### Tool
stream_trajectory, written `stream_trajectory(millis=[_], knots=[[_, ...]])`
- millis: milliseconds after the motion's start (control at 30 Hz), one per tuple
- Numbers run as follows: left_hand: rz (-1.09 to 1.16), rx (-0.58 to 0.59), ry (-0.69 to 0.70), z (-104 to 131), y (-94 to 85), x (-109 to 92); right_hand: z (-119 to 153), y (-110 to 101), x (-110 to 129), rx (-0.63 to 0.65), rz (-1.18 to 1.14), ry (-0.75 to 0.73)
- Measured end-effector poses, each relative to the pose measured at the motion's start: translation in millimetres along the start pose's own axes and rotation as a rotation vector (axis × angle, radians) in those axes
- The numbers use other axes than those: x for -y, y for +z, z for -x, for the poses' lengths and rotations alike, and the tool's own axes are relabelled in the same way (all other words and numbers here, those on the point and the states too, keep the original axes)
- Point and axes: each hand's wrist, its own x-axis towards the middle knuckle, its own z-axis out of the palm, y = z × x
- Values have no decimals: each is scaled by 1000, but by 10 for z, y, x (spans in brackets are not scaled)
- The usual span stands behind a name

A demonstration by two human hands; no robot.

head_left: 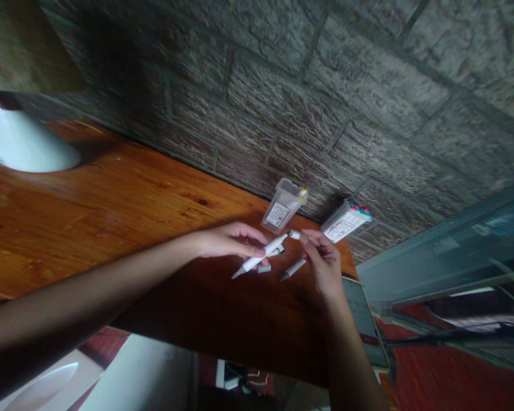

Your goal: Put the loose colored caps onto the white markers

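My left hand point(235, 241) is closed around a white marker point(261, 258), whose grey end slants down to the left and whose dark tip points up to the right. In my right hand point(323, 257) a white marker cap point(295, 234) is pinched between the fingers, just off that dark tip. Behind the held marker, a white piece with a green band point(278, 250) and a small grey-white cap-like piece point(263, 268) show; whether my left fingers touch them I cannot tell. Another white marker point(293, 269) with a grey end lies below my right hand, partly hidden by it.
A clear plastic case point(278, 214) holding something yellow stands near the stone wall point(248, 120). Right of it, a second case point(342, 225) is full of colourful-capped markers. A tablet point(364, 319) lies at the wooden table's point(154, 194) right edge. A lamp point(29, 140) stands left.
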Motion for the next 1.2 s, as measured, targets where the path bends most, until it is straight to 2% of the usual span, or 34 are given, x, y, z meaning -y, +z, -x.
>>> stream_trajectory(millis=[200,333,533,733,900,1000,1067,1100,1167,1200], knots=[[-27,10,-38,8,2,-15,-6,-21,1,19,68,-26],[-65,37,-3,14,-10,-6,6,-18,18,25,96,6],[-123,113,15,3,-60,92,36,-28,39,227,143,117],[-176,23,96,-25,-57,122,36,-24,55,256,130,120],[-406,-141,282,-67,-42,132,52,23,28,361,249,109],[-594,-215,423,-77,-15,122,59,40,-3,351,280,104],[-783,-333,564,-70,29,99,40,16,-29,294,278,90],[-893,-445,640,-66,61,85,21,-10,-41,239,273,81],[-1091,-691,758,-69,139,63,-35,-84,-61,81,221,81],[-1162,-770,783,-82,178,62,-67,-127,-66,-23,162,92]])
